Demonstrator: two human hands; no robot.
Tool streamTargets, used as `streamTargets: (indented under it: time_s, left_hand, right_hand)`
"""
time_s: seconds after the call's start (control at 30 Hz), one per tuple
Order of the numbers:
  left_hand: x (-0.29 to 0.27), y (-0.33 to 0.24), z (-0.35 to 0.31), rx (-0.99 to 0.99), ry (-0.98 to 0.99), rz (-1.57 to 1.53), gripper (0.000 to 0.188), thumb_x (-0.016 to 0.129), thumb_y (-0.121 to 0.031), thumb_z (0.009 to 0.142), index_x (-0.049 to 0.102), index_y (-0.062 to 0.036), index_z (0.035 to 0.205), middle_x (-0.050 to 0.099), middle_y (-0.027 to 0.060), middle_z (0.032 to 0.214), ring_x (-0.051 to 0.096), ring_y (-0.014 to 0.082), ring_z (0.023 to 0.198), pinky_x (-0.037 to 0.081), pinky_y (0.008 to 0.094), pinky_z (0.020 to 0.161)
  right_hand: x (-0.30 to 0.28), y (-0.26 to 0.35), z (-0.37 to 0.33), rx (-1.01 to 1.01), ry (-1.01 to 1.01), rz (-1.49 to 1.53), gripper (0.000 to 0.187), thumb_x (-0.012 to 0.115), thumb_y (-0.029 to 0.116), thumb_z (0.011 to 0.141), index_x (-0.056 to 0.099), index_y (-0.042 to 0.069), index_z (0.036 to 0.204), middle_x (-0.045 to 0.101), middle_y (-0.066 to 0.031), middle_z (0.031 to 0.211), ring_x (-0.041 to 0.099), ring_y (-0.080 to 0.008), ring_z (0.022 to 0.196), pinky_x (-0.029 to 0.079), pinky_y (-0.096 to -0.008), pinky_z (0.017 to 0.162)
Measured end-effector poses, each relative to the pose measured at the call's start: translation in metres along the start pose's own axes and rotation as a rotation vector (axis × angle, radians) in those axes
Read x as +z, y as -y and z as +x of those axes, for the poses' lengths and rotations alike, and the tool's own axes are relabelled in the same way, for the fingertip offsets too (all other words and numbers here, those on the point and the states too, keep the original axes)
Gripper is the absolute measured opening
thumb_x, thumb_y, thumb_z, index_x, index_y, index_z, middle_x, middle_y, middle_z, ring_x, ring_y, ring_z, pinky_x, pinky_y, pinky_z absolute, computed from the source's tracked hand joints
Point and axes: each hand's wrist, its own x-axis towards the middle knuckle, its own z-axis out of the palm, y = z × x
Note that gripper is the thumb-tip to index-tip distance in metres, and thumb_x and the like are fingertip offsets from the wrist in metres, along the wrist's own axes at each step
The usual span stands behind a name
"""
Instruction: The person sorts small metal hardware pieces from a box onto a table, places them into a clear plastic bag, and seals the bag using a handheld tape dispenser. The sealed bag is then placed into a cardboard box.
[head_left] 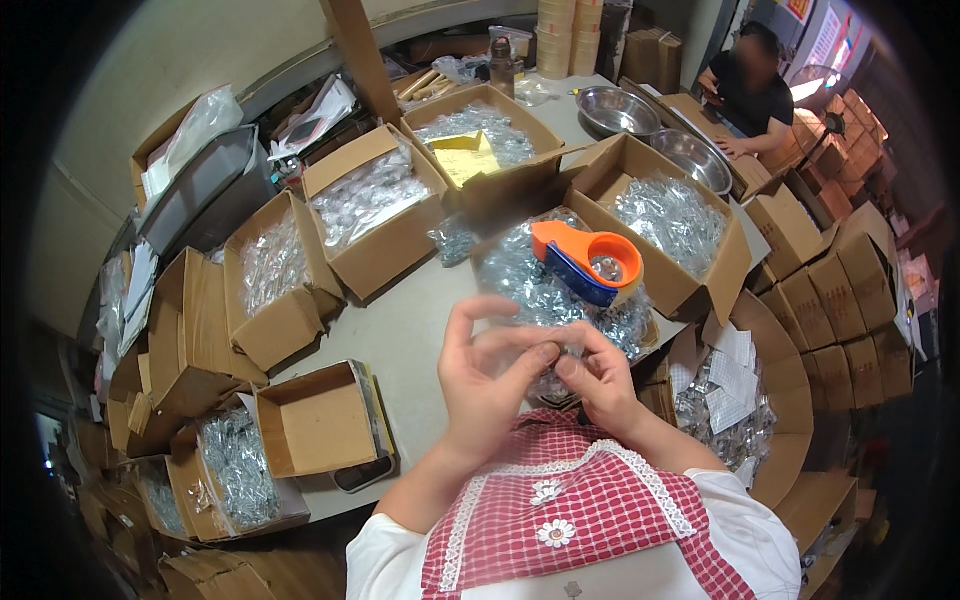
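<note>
My left hand (478,385) and my right hand (606,388) meet in front of my apron, thumbs and forefingers pinched close together. Between the fingertips is a small piece of clear plastic (572,350), mostly hidden, so its full shape does not show. The left hand's upper fingers are raised and slightly blurred. Just beyond the hands lies a heap of clear bags with shiny metal pieces (510,280). On this heap rests an orange and blue tape dispenser (572,262), touched by neither hand.
Open cartons of filled clear bags stand around the table: one at right (610,190), one at back (540,150), others at left (375,255). An empty shallow box (310,420) sits at front left. Steel bowls (620,112) are at the back; a seated person (755,90) is beyond.
</note>
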Motion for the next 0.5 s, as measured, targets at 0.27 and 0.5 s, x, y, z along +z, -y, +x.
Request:
streamTargets:
  time_s: [0.27,0.5]
  left_hand:
    - [-0.006,-0.011,0.002,-0.029,0.242,0.081,0.056,0.079,-0.004,0.093,0.046,0.0017,0.139,0.072,0.0165,0.123,0.067,0.0226,0.12,0.055,0.036,0.099]
    - [-0.021,-0.021,0.007,0.044,0.235,0.156,0.025,0.073,-0.008,0.098,0.064,0.0026,0.119,0.072,0.0119,0.116,0.068,0.0167,0.107,0.054,0.0311,0.09]
  right_hand:
    - [0.014,0.02,-0.001,0.023,-0.246,0.182,0.031,0.06,0.03,0.11,0.063,0.0,0.106,0.072,-0.0174,0.112,0.071,-0.0224,0.101,0.057,-0.036,0.092]
    - [0.008,0.029,-0.002,0.153,-0.218,0.35,0.037,0.057,0.035,0.111,0.055,0.004,0.091,0.064,-0.0142,0.08,0.064,-0.022,0.069,0.055,-0.0314,0.062]
